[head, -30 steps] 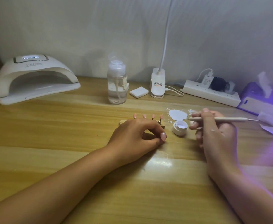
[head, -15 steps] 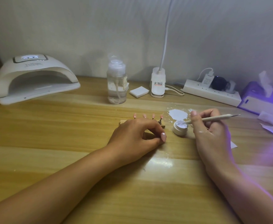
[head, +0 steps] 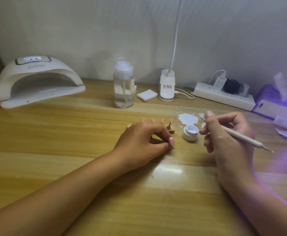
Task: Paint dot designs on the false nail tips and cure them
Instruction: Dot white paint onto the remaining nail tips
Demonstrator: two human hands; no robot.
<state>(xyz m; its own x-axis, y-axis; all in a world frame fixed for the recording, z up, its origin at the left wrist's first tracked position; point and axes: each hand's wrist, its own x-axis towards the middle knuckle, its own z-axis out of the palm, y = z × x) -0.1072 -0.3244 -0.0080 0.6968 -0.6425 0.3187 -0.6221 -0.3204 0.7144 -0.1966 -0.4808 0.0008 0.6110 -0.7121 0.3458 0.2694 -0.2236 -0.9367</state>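
The pink false nail tips [head: 152,120] stand in a row on a small wooden holder strip [head: 171,131] mid-counter. My left grip [head: 144,140] pinches that strip with curled fingers. My right grip [head: 228,133] is closed around a slim white dotting pen [head: 241,136], just beside the open white gel jar [head: 190,132]. The white dome curing lamp [head: 37,82] sits far left on the wooden counter [head: 71,150].

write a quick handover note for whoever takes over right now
Left hand grips the wooden stand carrying four visible pink nail tips, mid-table.
Right hand holds the dotting pen just right of the open white gel pot, near a white gel puddle.
Done: pot opened, gel laid out. No dots discernible on the tips.
Left: dot the tips, then cure them in the UV nail lamp at far left.
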